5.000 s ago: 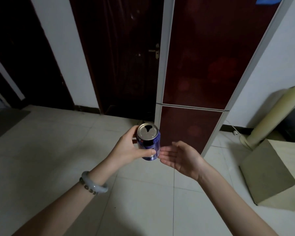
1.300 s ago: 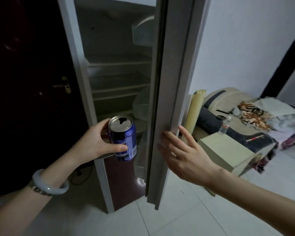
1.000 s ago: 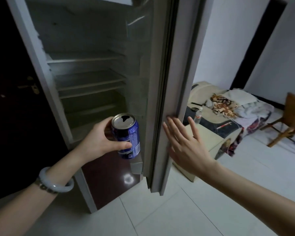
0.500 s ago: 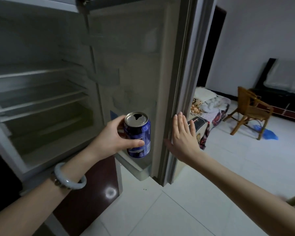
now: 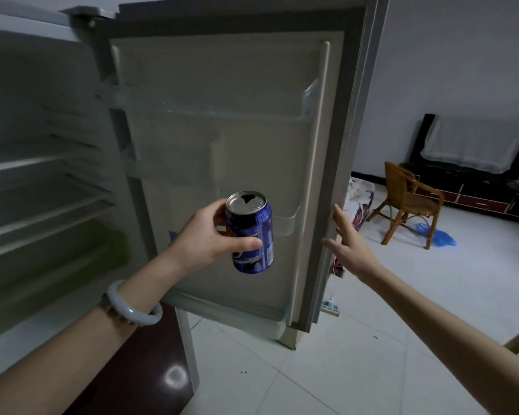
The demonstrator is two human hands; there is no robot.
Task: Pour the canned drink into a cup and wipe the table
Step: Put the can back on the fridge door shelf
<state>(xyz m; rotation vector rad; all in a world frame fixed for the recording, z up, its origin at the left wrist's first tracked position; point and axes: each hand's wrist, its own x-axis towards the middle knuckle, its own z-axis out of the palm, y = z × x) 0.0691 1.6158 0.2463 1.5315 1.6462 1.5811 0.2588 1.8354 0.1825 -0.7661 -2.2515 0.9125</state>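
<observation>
A blue drink can (image 5: 253, 235) with an opened silver top stands upright in my left hand (image 5: 213, 238), which is wrapped around its left side. The can is held in front of the inner side of the open fridge door (image 5: 222, 163). My right hand (image 5: 346, 247) is flat and open, fingers spread, touching the outer edge of that door. A pale bangle (image 5: 132, 307) sits on my left wrist. No cup or table shows in the head view.
The fridge interior (image 5: 36, 187) at left has bare shelves. The door's bins hold nothing. A wicker chair (image 5: 408, 205) and a low dark cabinet (image 5: 477, 193) stand at the right on the white tiled floor (image 5: 342, 369). A blue bag (image 5: 438, 236) lies by the chair.
The fridge door has swung wide open under my right hand, showing its inner side. My view turned right. My left hand kept hold of the can throughout.
</observation>
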